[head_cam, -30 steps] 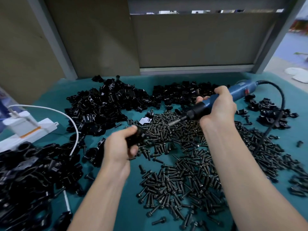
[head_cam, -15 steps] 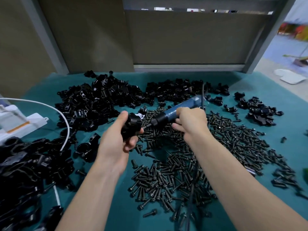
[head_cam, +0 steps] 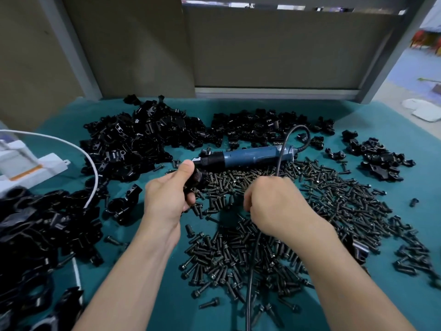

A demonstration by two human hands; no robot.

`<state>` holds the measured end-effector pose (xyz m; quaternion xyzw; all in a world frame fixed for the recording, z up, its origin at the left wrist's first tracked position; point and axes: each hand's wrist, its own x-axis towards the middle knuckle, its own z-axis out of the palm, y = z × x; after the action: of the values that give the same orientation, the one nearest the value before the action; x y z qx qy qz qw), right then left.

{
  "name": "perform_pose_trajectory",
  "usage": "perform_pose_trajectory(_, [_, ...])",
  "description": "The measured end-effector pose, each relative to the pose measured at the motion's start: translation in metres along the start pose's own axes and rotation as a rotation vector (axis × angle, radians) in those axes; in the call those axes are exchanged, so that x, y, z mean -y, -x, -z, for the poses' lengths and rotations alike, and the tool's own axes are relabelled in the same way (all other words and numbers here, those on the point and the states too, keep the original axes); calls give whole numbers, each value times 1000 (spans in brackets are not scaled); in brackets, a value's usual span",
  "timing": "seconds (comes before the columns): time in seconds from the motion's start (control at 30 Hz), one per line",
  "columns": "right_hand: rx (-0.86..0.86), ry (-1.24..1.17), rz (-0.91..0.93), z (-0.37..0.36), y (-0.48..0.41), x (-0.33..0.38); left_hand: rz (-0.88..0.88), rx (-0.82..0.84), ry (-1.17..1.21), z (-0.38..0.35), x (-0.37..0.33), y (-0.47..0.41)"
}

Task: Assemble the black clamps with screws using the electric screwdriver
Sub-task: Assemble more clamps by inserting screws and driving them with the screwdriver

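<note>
Grip: the left hand [head_cam: 171, 197] is closed round a black clamp [head_cam: 197, 180]. The thumb lies straight along the clamp's top, the fingers are wrapped underneath, and the forearm comes up from the lower edge of the view.
Right hand [head_cam: 274, 204]: knuckles up, just right of the grip, fingers curled down into the screws [head_cam: 334, 199]. Whether they pinch one cannot be told.
Electric screwdriver [head_cam: 248, 156]: lies loose on the teal mat [head_cam: 171, 306] just beyond the grip. Its black nose is close to the clamp and its blue body runs off to the right.
Cord [head_cam: 297, 126]: loops out of the tool's rear end, drops behind the right hand and reappears beneath the wrist.
Clamp heaps [head_cam: 143, 144]: beyond the grip and to its left, with the screws spread right of it and nearer.
Change: half a second ago the right hand held the screwdriver with its nose against the clamp. Now the tool is set down and that hand has gone to the screws, while the left hand keeps its hold.
</note>
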<state>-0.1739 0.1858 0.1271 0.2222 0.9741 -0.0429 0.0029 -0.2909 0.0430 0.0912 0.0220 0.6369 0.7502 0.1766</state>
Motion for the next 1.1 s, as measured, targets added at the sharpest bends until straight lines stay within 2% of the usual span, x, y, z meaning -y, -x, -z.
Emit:
perform_pose_trajectory(0.07, [-59,17,-12,-3,1,-7,7,-17,9,-1,1,0])
perform_pose_trajectory(0.2, [-9,-75,-4,-6,9,-10,8,-36,16,-1,1,-3])
perform_pose_trajectory(0.47, [-21,-227,10,-20,11,9,-9,-9,-33,-6,4,-1])
perform_pose_trajectory(0.57, [19,-215,52,-25,12,9,-13,9,-25,-8,4,0])
perform_pose_trajectory(0.63, [-30,-240,58,-30,14,8,-12,40,-28,-9,5,2])
perform_pose_trajectory(0.7, [-118,-375,-22,-32,10,5,-6,75,-53,-10,6,3])
perform_pose_trajectory(0.77, [-229,-630,-99,-31,6,0,16,115,-80,-11,7,5])
perform_pose_trajectory(0.83, [-299,-879,-97,-29,4,-5,48,155,-91,-12,8,7])
perform_pose_trajectory(0.97, [-266,-1343,-5,-25,6,-5,91,223,-61,-11,9,9])
perform_pose_trajectory(1.1, [-206,-1532,17,-26,4,-6,111,369,35,-9,8,9])
